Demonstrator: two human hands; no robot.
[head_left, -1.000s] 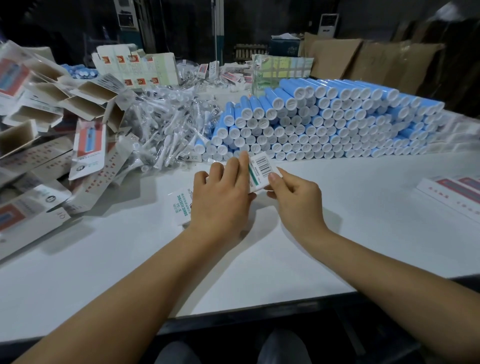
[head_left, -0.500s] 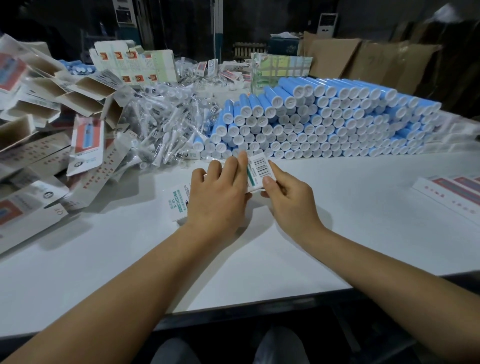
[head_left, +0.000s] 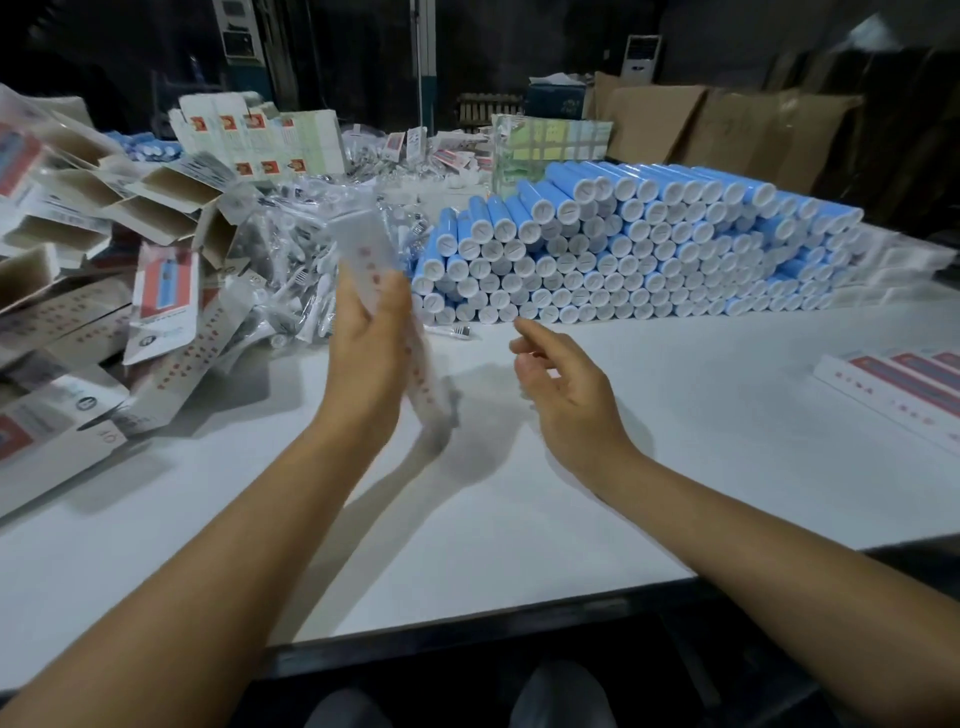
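carton, long, white and narrow with red marks down one face, sits in the middle of the frame, lifted off the table and tilted, its top end leaning to the upper left and its bottom end pointing down to the right. it is blurred, so the print cannot be read. left hand grips it around the middle, its back to the camera, with the fingers curled round the far side. right hand hangs just to the right of the carton, apart from it and holding nothing, fingers loosely bent and the forefinger stretched toward the upper left.

below them lies a white table. a stacked bank of blue tubes with white caps fills the centre right. left of it is a heap of bagged brush heads, and further left, open cartons lie jumbled. flat printed boxes lie at the right edge. behind, in a dark room, cardboard sheets lean at the upper right.
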